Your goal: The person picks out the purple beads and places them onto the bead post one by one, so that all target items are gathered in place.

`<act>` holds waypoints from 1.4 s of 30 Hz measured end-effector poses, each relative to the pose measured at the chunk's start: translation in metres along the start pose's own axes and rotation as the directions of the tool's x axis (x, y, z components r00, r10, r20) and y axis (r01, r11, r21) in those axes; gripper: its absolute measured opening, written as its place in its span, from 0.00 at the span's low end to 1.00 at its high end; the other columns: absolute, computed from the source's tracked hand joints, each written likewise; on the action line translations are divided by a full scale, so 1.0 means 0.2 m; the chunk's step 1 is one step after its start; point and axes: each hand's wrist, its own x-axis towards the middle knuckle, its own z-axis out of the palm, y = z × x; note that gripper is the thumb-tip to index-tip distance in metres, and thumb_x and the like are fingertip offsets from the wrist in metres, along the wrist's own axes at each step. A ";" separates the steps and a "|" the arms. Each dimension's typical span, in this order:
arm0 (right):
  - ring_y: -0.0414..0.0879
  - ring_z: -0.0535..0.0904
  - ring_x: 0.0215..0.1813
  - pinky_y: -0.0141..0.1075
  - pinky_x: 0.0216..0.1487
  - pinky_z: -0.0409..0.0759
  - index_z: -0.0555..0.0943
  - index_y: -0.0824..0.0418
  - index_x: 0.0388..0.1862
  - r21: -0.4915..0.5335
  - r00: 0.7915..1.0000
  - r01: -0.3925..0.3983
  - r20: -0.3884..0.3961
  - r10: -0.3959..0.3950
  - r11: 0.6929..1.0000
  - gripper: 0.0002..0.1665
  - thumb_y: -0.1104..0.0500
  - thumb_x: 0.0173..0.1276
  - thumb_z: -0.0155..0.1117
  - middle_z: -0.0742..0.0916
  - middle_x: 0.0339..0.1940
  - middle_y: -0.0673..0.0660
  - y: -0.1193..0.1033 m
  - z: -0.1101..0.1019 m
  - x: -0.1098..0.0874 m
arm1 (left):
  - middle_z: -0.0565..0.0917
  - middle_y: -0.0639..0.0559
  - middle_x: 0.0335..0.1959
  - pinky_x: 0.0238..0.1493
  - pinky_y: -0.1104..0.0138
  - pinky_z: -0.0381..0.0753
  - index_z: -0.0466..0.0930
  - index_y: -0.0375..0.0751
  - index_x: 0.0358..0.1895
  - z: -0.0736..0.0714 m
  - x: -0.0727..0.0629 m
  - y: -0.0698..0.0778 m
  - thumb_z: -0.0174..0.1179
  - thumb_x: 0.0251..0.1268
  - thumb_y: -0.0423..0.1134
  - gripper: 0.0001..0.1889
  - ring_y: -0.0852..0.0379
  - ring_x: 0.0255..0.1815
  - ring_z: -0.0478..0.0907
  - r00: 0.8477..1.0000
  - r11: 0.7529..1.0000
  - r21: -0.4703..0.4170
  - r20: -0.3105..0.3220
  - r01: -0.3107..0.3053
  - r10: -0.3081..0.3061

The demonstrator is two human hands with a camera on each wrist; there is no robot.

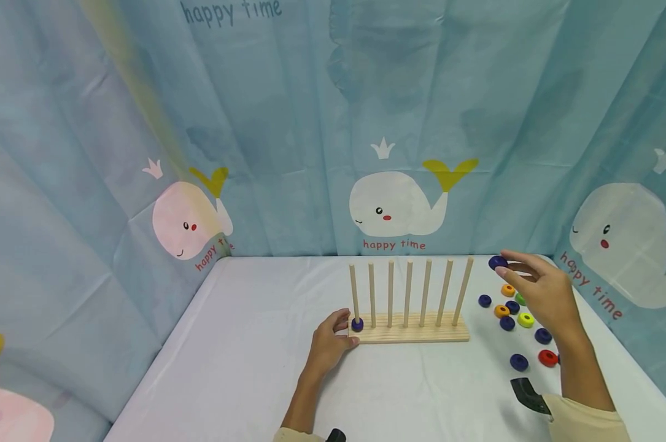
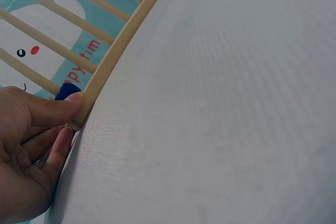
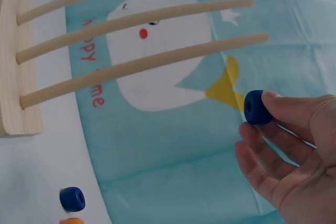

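Note:
A wooden peg rack (image 1: 410, 333) with several upright pegs stands on the white table. My left hand (image 1: 328, 344) grips its left end, thumb at the front edge in the left wrist view. One dark blue bead (image 1: 357, 325) sits at the foot of the leftmost peg, close to that thumb. My right hand (image 1: 545, 294) pinches another blue bead (image 3: 257, 107) between thumb and fingertips, its hole showing in the right wrist view. This bead is held up in the air, just right of the rightmost peg's top (image 1: 469, 260) in the head view.
Loose beads lie on the table right of the rack: several blue ones (image 1: 518, 362), a red one (image 1: 547, 358), a yellow one (image 1: 525, 320) and orange ones (image 1: 501, 311). A whale-print curtain (image 1: 288, 153) hangs behind the white table (image 1: 244, 344).

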 end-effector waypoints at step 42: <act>0.21 0.79 0.53 0.11 0.53 0.76 0.85 0.59 0.67 0.093 0.969 0.244 -0.055 -0.240 0.965 0.23 0.63 0.73 0.72 0.88 0.56 0.57 -0.21 0.06 -0.01 | 0.80 0.39 0.70 0.62 0.61 0.86 0.74 0.34 0.73 0.00 0.01 -0.01 0.74 0.58 0.27 0.37 0.41 0.68 0.79 1.000 1.000 -0.009 0.000 -0.007 0.007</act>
